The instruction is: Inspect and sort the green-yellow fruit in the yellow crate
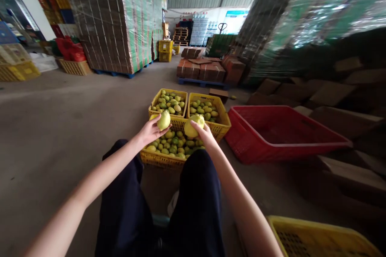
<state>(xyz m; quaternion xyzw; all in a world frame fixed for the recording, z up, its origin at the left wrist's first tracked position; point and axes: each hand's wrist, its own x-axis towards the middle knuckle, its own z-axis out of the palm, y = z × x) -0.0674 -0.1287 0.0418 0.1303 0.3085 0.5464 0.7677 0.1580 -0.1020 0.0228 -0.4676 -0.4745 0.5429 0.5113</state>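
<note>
My left hand [152, 130] is closed around a yellow-green lemon [164, 121], with the fingertips under it. A larger, paler lemon [190, 127] is gripped in my right hand [205, 133], thumb across its near side. Both hands hover above the near yellow crate [163, 161], which holds many green and yellow lemons [173, 144]. Behind it stand two more yellow crates of lemons, the back left crate [153, 102] and the back right crate [223, 118]. My forearms and knees hide parts of the near crate.
A large red bin [244, 144] stands to the right, beside flattened cardboard [319, 92]. Another yellow crate [319, 227] is at the lower right. Ahead, a blue pallet [202, 83] carries bundled cardboard. Tall wrapped stacks [102, 20] rise on both sides.
</note>
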